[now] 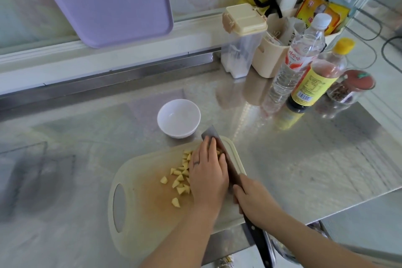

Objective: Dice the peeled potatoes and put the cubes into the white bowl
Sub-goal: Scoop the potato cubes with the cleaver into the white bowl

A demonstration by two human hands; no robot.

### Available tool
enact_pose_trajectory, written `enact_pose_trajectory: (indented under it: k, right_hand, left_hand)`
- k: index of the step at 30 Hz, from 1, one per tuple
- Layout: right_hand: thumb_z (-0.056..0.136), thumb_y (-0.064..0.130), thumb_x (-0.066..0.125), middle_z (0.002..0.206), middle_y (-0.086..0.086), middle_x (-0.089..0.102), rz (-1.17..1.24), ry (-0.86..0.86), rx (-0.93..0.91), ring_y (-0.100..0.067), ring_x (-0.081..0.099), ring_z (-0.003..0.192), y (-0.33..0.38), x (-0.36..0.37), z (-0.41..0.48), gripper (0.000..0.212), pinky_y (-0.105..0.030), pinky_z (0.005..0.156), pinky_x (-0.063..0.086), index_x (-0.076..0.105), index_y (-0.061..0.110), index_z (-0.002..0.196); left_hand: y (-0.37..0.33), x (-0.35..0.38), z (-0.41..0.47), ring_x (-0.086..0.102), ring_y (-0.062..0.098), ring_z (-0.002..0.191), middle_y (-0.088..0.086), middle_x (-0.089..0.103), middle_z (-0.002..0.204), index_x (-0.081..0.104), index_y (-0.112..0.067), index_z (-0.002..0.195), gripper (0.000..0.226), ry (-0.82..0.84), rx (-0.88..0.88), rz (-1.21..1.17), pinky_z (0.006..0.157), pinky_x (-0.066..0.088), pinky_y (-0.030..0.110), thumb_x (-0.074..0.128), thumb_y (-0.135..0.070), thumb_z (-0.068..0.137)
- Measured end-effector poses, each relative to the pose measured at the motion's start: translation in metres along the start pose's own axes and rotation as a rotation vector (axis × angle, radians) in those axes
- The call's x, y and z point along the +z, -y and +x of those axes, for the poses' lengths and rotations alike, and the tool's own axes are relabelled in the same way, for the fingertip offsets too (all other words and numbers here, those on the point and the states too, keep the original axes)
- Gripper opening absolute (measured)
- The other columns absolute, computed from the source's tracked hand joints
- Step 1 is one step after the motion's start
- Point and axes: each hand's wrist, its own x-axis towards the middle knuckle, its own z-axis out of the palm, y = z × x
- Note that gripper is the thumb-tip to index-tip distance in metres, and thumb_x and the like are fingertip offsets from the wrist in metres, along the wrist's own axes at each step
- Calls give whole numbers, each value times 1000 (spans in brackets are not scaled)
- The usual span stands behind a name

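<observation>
Several yellow potato cubes lie scattered on a pale cutting board on the steel counter. My left hand lies flat with straight fingers over more cubes, pressing them toward the blade of a cleaver. My right hand grips the cleaver's black handle; the blade stands on edge along the board's right side. A white bowl stands just beyond the board and holds nothing. What lies under my left palm is hidden.
At the back right stand a clear bottle, a yellow-labelled sauce bottle, a red-lidded jar, a cream caddy and a lidded container. A purple board leans on the wall. The counter's edge runs front right.
</observation>
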Motion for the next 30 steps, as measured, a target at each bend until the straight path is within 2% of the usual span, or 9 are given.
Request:
enact_pose_trajectory:
  k: [4, 9, 12, 15, 18, 21, 24, 27, 30]
  right_hand:
    - [103, 21, 41, 79, -2, 65, 1, -34, -63, -23, 64, 66, 7, 1, -18, 19, -44, 67, 54, 48, 23, 85]
    - [103, 23, 43, 74, -5, 61, 6, -23, -132, -26, 59, 64, 20, -5, -39, 23, -47, 64, 49, 44, 21, 81]
    - [103, 23, 43, 74, -7, 61, 18, -27, -189, -26, 58, 62, 41, -14, -43, 23, -46, 63, 48, 44, 19, 81]
    - [104, 21, 42, 71, -6, 61, 34, -58, -248, -24, 57, 61, 72, -27, -28, 22, -39, 59, 48, 48, 16, 84]
    - [103, 22, 42, 83, -11, 66, 32, -97, -279, -29, 62, 68, 106, -39, 5, 19, -41, 64, 54, 53, 13, 91]
    - [103, 23, 40, 86, -9, 65, 23, -109, -254, -25, 63, 69, 126, -45, 38, 20, -41, 64, 56, 55, 12, 95]
    - [103, 21, 37, 79, -4, 57, -29, -127, -214, -19, 54, 61, 124, -47, 60, 21, -30, 50, 44, 48, 14, 87]
    - [102, 18, 37, 76, -6, 55, -50, -143, -189, -18, 48, 59, 115, -49, 69, 24, -29, 51, 38, 43, 14, 80]
    - [103, 19, 38, 79, -9, 59, -66, -137, -185, -19, 49, 60, 112, -52, 71, 23, -32, 54, 38, 46, 11, 83]
  left_hand:
    - [-5, -4, -3, 39, 16, 138, -4, 44, 149, 50, -19, 140, 52, -80, -54, -228, 113, 32, 36, 26, -36, 98]
    - [-12, -17, -10, 39, -2, 126, -7, 53, 133, 60, -16, 131, 41, -314, -149, -526, 110, 34, 28, 38, -28, 98]
    - [-13, -34, 1, 45, 5, 125, -6, 54, 131, 61, -17, 130, 36, -390, -157, -590, 108, 34, 24, 43, -21, 99]
    - [-8, -55, 37, 47, 9, 125, -3, 55, 131, 61, -17, 130, 34, -432, -133, -597, 107, 36, 24, 44, -21, 100]
    - [2, -67, 88, 48, 11, 126, -5, 53, 132, 61, -18, 128, 36, -421, -105, -634, 109, 40, 34, 40, -26, 101]
    - [17, -68, 124, 51, 7, 120, -6, 51, 131, 61, -20, 125, 34, -381, -95, -692, 105, 45, 34, 36, -28, 103]
    - [37, -67, 138, 54, 4, 113, -7, 59, 122, 60, -20, 124, 34, -273, -242, -826, 104, 46, 33, 33, -30, 106]
    - [53, -68, 145, 63, 6, 106, -9, 68, 113, 66, -22, 113, 35, -128, -408, -1018, 104, 48, 38, 33, -31, 105]
    - [60, -71, 145, 66, 10, 105, -5, 71, 107, 67, -25, 104, 33, -69, -412, -1033, 103, 49, 38, 34, -30, 105]
